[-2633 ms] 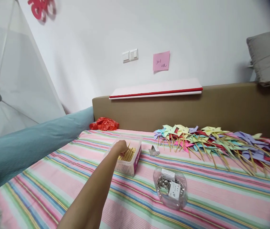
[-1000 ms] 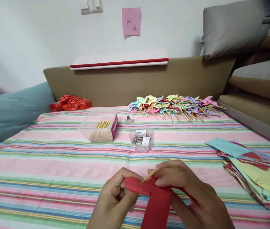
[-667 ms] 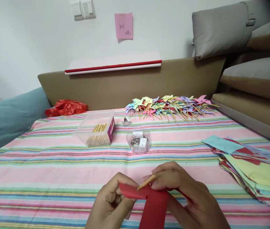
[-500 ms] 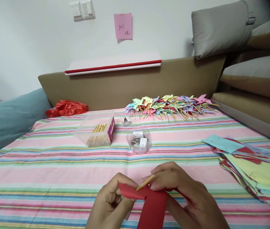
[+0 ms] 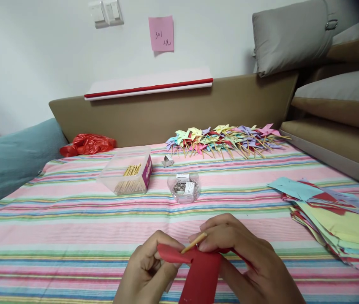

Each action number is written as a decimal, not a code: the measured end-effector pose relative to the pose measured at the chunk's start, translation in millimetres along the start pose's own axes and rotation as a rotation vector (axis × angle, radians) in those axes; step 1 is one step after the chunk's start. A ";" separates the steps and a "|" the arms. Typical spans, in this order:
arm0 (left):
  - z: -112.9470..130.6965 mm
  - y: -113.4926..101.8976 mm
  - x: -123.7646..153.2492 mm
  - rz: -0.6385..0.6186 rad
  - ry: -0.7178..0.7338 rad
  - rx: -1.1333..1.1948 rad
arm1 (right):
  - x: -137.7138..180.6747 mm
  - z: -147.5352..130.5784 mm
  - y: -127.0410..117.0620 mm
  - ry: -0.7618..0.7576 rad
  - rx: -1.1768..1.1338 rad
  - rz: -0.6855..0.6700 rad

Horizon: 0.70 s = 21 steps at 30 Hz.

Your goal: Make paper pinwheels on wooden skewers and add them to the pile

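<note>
At the bottom of the view, the left hand (image 5: 148, 270) is curled shut on a folded corner of a red paper (image 5: 200, 274), with the thumb pressing the flap from above. The right hand (image 5: 246, 264) sits just beside it, touching the same paper. Its fingers are pinched narrow on a thin wooden stick (image 5: 194, 242). The stick slants up to the right across the paper's top edge, between the two hands. Both hands are low over a striped sheet (image 5: 72, 228) in pink, green and blue.

Further out on the right lies a loose stack of coloured paper (image 5: 334, 219). Near the middle of the sheet stands a small clear tub (image 5: 184, 188) holding small metal pieces, and to its left is a clear plastic box (image 5: 129, 175) holding more sticks. Just behind them lies a small metal clip (image 5: 167, 160).

Beyond that, a pile of pinwheels (image 5: 224, 137) lies along the far edge. A red plastic bag (image 5: 86, 144) is in the left corner beside a blue bolster (image 5: 11, 160). Behind everything runs a brown headboard (image 5: 173, 112) with a grey cushion (image 5: 290, 36) on its right end. On the wall above are a pink note (image 5: 161, 33) and switches (image 5: 106, 10).
</note>
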State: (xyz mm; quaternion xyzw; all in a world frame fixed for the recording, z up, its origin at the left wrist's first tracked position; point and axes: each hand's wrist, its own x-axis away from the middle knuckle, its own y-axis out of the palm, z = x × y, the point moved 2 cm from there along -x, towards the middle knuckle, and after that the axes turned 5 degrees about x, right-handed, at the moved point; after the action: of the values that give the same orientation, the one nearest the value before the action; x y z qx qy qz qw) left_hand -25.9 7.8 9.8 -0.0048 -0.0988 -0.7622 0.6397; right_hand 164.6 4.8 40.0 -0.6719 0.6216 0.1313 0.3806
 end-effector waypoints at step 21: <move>12.3 -8.3 4.1 -0.003 0.057 -0.003 | 1.4 1.3 1.5 0.037 -0.065 -0.038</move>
State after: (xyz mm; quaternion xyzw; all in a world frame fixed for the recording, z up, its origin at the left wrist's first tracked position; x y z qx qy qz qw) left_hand -36.3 7.2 21.3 0.0164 -0.0795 -0.7633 0.6410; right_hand 163.9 4.7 37.6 -0.6981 0.6110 0.1316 0.3494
